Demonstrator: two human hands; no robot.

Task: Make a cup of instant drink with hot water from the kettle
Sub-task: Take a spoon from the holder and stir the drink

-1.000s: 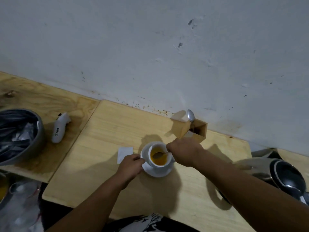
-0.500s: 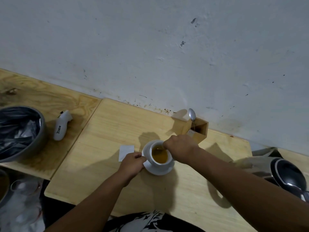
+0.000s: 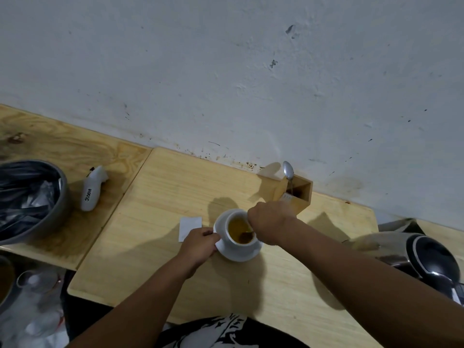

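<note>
A white cup (image 3: 232,221) stands on a white saucer (image 3: 238,254) in the middle of the wooden table (image 3: 160,197). It holds amber liquid. My right hand (image 3: 270,222) is over the cup's right side, closed on a spoon (image 3: 245,236) whose bowl dips into the drink. My left hand (image 3: 199,244) grips the saucer's left edge. A steel kettle with a black lid (image 3: 424,257) sits at the far right, beside my right forearm.
A white sachet (image 3: 189,226) lies left of the cup. A wooden holder (image 3: 298,194) with a second spoon (image 3: 288,170) stands against the wall. A white handheld device (image 3: 91,192) and a grey bin (image 3: 30,199) lined with plastic are at the left.
The spoon has swept around inside the cup, from the middle toward its near right side. My left hand stays at the saucer. The camera has shifted slightly.
</note>
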